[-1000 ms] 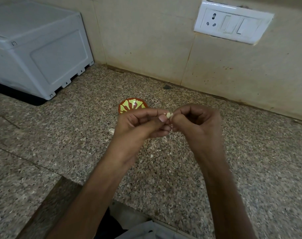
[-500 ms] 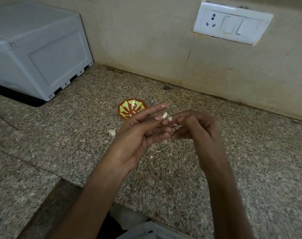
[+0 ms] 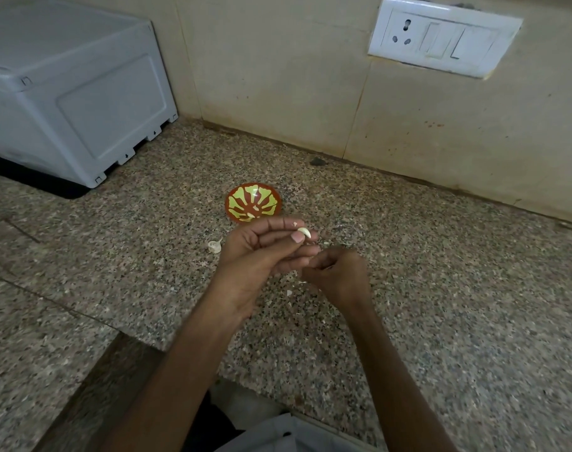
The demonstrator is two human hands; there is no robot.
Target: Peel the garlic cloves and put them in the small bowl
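- The left hand (image 3: 261, 252), at frame centre, pinches a pale garlic clove (image 3: 304, 232) between thumb and fingertips.
- The right hand (image 3: 338, 275), just lower right of the clove and touching the left fingers, is curled closed; whether it grips anything I cannot tell.
- The small bowl (image 3: 254, 202) (red with yellow-green petals) sits just above the hands on the granite counter (image 3: 441, 288).
- A scrap of garlic skin (image 3: 215, 246) lies left of the left hand.
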